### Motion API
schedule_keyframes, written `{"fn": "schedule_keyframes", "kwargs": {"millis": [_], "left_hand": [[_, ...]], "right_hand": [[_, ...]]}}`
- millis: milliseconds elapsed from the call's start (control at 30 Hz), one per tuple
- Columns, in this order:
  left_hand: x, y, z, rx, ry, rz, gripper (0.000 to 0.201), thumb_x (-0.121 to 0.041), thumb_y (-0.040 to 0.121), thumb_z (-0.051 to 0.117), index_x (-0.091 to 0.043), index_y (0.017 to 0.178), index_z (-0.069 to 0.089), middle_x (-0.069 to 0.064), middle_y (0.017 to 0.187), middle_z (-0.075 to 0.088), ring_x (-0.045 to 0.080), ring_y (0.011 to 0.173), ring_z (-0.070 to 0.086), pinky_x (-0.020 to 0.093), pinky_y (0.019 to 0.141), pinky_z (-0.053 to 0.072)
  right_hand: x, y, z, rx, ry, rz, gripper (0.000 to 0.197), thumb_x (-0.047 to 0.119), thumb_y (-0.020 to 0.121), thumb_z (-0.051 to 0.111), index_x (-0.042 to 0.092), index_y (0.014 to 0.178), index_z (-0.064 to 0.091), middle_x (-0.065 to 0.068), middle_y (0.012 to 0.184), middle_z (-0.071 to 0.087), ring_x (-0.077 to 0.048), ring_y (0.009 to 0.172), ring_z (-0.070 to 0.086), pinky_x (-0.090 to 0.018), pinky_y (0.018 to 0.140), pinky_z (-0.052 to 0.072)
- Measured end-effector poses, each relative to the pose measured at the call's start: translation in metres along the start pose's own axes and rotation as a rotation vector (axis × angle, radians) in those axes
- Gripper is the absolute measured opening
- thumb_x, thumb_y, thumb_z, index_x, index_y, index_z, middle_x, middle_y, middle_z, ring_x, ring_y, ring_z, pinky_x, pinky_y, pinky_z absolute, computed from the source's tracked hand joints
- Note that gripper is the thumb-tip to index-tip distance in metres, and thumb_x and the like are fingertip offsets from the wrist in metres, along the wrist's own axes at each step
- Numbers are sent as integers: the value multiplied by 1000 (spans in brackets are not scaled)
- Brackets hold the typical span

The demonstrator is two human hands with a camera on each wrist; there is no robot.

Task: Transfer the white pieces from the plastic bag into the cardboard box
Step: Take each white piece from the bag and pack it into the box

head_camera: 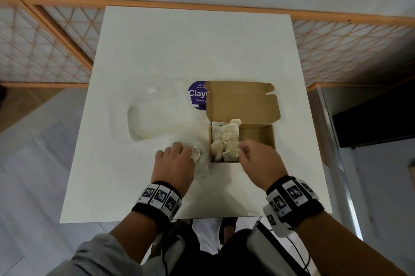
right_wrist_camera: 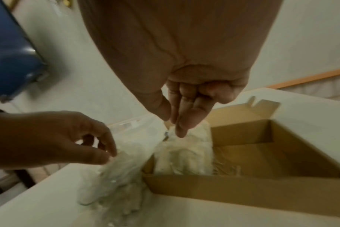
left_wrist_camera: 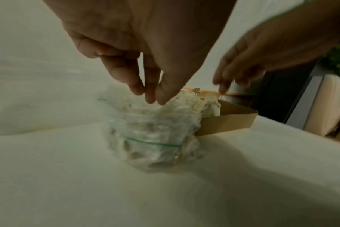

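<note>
An open cardboard box (head_camera: 256, 134) stands on the white table (head_camera: 179, 51), its lid flap folded back. Several white pieces (head_camera: 224, 138) fill the box's left part; its right part is bare. Just left of the box lies the crumpled clear plastic bag (head_camera: 202, 160), with a green zip line and more white pieces inside (left_wrist_camera: 149, 138). My left hand (left_wrist_camera: 155, 98) pinches the bag's top edge with thumb and fingertips. My right hand (right_wrist_camera: 175, 126) hangs over the box's near left corner, with straight fingers pointing down onto the white pieces (right_wrist_camera: 184, 155). I see nothing held in it.
A clear plastic tub (head_camera: 155, 118) lies left of the box, farther back. A round purple label (head_camera: 197, 96) shows behind the box lid. An orange-framed mesh railing (head_camera: 56, 35) runs behind the table. The table's near edge is close to my wrists.
</note>
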State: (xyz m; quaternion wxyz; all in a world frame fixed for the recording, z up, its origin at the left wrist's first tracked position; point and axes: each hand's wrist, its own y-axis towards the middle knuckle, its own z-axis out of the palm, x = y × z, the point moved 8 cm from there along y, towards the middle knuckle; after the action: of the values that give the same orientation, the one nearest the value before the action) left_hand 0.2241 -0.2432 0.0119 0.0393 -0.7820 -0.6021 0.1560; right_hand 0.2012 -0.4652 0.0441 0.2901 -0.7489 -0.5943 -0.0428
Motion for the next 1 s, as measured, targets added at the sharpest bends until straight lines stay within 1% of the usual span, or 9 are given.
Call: {"fn": "schedule_keyframes", "kwargs": {"millis": [133,233,333,467,600,667,800,867,1000], "left_hand": [[19,-5,4,8,107,-42,12,-29,82,75,-18,78,69,4,84,54,28,74,55,41,70,44],[19,-4,12,90,42,-11,22,-45,89,66,-25,94,73,3,99,56,28,91,58,40,82,48],[19,-5,15,128,7,22,26,-46,95,58,-31,111,73,-1,115,57,26,104,56,37,90,47],[15,-11,11,151,50,101,29,-40,100,48,-33,117,70,-3,129,60,25,112,56,38,95,43],[11,-18,5,177,122,189,31,-39,103,43,-29,118,69,-3,127,64,26,113,56,40,98,38],[15,-22,2,187,141,198,31,-39,103,43,-27,116,68,-3,125,64,26,114,56,40,100,38],[30,-22,-2,204,7,145,30,-41,103,47,-27,119,68,-5,131,63,23,119,57,37,104,40],[37,-20,-3,212,-100,96,31,-41,102,50,-26,123,67,-5,131,65,23,119,57,35,104,42],[49,-18,-8,240,-292,4,31,-42,101,57,-25,125,66,-3,125,66,20,118,60,30,101,45]], "right_hand": [[66,-15,21,140,117,-280,25,29,107,48,26,119,70,9,107,71,-8,95,63,-27,85,54],[98,-8,55,239,59,-392,32,26,106,43,23,124,69,2,116,70,-17,104,65,-36,89,54],[105,10,79,279,-87,-338,30,22,106,41,19,124,65,-4,119,65,-28,105,65,-45,88,56],[107,20,96,243,-216,-314,20,23,104,48,20,118,62,-4,116,64,-29,101,68,-38,79,51],[104,24,107,186,-315,-279,16,26,103,53,19,115,61,-5,116,58,-31,98,68,-39,71,47],[102,26,111,183,-324,-265,14,24,104,53,19,115,61,-6,117,59,-31,99,68,-41,74,51],[97,28,102,177,-145,-187,17,23,102,52,19,111,66,-5,113,67,-29,100,68,-44,85,57],[94,27,88,153,30,-146,19,29,102,55,19,108,69,-2,107,68,-24,97,66,-40,84,55],[95,20,59,113,275,-159,23,34,103,59,20,116,71,6,105,70,-13,96,65,-33,86,54]]}}
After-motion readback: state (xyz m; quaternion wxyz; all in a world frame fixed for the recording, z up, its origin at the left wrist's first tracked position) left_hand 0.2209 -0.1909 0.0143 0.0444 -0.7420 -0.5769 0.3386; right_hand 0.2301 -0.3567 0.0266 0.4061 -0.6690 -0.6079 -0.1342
